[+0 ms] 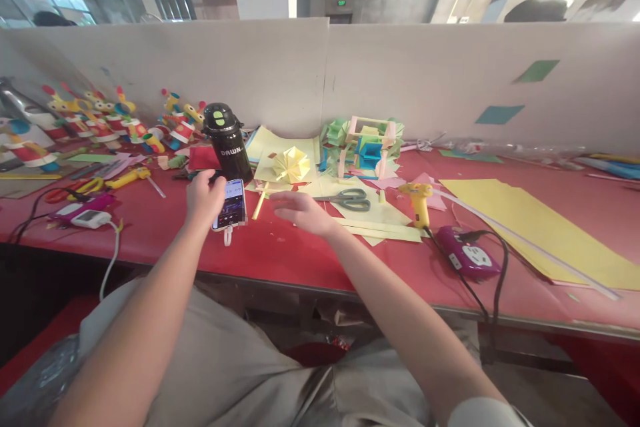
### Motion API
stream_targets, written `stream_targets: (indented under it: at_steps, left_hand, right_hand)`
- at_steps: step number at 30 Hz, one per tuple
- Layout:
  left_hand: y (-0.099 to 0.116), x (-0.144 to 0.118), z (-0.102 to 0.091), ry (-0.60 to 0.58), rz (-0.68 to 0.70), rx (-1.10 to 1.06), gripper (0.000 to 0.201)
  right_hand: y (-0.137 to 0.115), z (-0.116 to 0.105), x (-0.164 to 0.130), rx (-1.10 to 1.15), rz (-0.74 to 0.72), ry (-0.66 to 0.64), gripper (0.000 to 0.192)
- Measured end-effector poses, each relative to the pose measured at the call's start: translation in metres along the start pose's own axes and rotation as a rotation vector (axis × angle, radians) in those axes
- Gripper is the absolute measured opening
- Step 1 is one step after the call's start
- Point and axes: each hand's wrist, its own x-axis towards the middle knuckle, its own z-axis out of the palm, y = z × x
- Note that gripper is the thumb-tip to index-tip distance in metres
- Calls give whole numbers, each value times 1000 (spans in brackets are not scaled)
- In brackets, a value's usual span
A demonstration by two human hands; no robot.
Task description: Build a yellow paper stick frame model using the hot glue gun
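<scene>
My left hand [204, 199] is closed at the left edge of a phone [231, 205], and its fingertips are partly hidden. The phone's screen is lit, and a white loop hangs at its lower end. Right behind it stands a black bottle [233, 155]. My right hand [303, 211] hovers over the red table with fingers stretched out, holding nothing. Grey scissors [353, 199] lie just beyond it, on yellow paper. Nearby are a thin yellow paper roll [261, 201] and a folded yellow paper rosette [291, 165].
A yellow glue gun [419, 203] and a purple power strip [470, 253] with cables are at the right, beside yellow sheets [540, 227]. Colourful paper figures [133, 127] crowd the back left. A green, blue and pink paper construction [367, 147] stands near the white partition [280, 73].
</scene>
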Motion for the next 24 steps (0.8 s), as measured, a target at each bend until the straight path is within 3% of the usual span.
stream_targets:
  at_steps: [1,3,6,8,12,14,17,24]
  left_hand:
    - [5,-13,5,-11,179,38,22]
    - [16,-41,17,-266,357,46,21]
    - [27,-76,41,-683,422,47,17]
    - [30,-86,59,-790,455,85,17]
    - [25,-80,89,-752,450,267,22]
    - [21,-71,97,-791,433,333,23]
    - [16,-64,99,-856,381,394,22]
    - [21,-69,92,-859,402,365,19]
  right_hand:
    - [-2,-17,-11,-109,-29,8,36]
    - [-5,-52,-38,-405,-37,76,21]
    - [-6,-99,-77,-807,46,183,15]
    - [-4,-117,-94,-959,143,232,14]
    - [4,-126,-101,-1033,210,165,11]
    - [9,-123,-95,-990,199,142,9]
    - [15,-122,-86,-895,193,106,8]
    - [20,-114,-82,-650,59,155,13]
